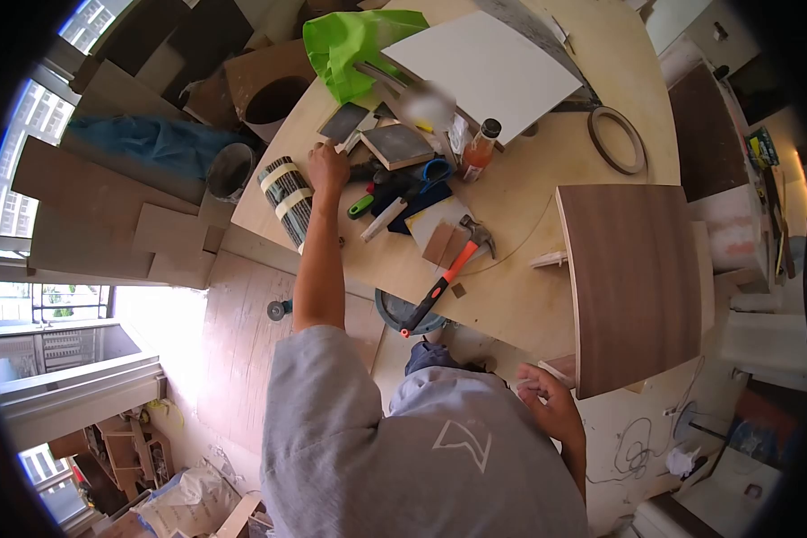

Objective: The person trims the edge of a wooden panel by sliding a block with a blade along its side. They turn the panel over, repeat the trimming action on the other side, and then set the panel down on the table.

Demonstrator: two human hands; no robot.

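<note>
My left hand [329,168] reaches over the worktable with its fingers curled together at a pale small piece; what they grip is hidden. Beside it lies a bundle of dark strips bound with cream bands [286,199]. A dark flat pad [342,122] and a grey-faced block [396,145] sit just beyond. My right hand [551,403] is low by the table's near edge, fingers bent inward around something whitish that I cannot make out. Close to it stands a brown wood-grain panel [637,287]. A hammer [453,269] with an orange and black handle lies over the table edge.
On the table [511,305] are a bottle of orange liquid [481,150], a white board [484,72], a tape roll [617,141] and a green bag [354,49]. A bucket [230,170] stands left. Boards lean along the left wall.
</note>
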